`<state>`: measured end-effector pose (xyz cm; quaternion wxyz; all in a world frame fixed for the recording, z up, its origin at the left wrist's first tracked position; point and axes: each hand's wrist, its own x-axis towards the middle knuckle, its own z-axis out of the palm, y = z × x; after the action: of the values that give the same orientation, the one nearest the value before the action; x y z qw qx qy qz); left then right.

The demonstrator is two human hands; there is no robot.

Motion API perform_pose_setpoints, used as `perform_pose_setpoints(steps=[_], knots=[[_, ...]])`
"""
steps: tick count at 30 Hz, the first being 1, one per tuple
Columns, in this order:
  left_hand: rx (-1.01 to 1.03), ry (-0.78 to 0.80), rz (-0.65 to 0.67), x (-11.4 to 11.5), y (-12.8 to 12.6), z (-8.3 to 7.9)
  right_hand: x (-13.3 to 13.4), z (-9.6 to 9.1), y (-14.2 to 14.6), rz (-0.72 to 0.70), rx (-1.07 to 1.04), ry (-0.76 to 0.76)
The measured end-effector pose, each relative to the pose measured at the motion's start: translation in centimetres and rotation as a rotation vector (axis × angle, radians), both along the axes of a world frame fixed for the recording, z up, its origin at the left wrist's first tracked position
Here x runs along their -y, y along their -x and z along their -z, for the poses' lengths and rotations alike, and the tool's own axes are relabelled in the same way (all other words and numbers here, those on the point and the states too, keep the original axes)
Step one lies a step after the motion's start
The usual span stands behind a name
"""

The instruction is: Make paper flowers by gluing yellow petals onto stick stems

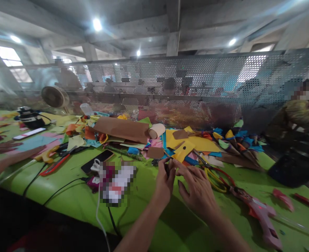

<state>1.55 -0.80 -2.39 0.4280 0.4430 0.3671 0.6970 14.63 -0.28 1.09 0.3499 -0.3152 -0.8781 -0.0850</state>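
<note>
My left hand (164, 183) is closed, its thumb and fingers pinched around a small dark piece (167, 165) too hidden to name. Beside it on the right, my right hand (196, 183) has its fingers stretched out and the thumb held apart, with the fingertips close to that piece. A yellow paper piece (184, 150) with a dark spot lies just beyond both hands. Scissors with red and yellow handles (217, 175) rest next to my right hand. Farther right lies a pink hot glue gun (261, 213).
Paper scraps and a brown paper roll (121, 128) are heaped along the back. Several paper-tipped cones (233, 140) lie back right. Phones and a power strip (92, 182) with cables are on the left. Another person's hands (25, 154) rest far left. A dark container (288, 168) stands right.
</note>
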Motion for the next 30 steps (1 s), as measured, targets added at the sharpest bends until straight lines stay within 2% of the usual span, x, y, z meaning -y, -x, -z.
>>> perform_pose_setpoints(steps=[3,7,15,21,30], knots=[[-0.033,-0.023,0.004,0.0,0.02,0.06,0.03,-0.04,0.04,-0.001,0.001,0.013],[-0.101,0.001,-0.075,-0.27,0.06,0.15,0.13,-0.12,0.07,0.007,-0.012,0.01],[-0.208,0.006,-0.143,0.21,0.06,-0.39,-0.03,0.0,0.08,0.006,0.014,-0.004],[-0.308,0.021,-0.19,0.01,0.19,-0.05,0.01,0.08,0.06,0.013,0.013,-0.022],[-0.368,0.026,-0.216,0.5,0.28,-0.31,-0.04,0.07,0.03,0.027,0.039,-0.011]])
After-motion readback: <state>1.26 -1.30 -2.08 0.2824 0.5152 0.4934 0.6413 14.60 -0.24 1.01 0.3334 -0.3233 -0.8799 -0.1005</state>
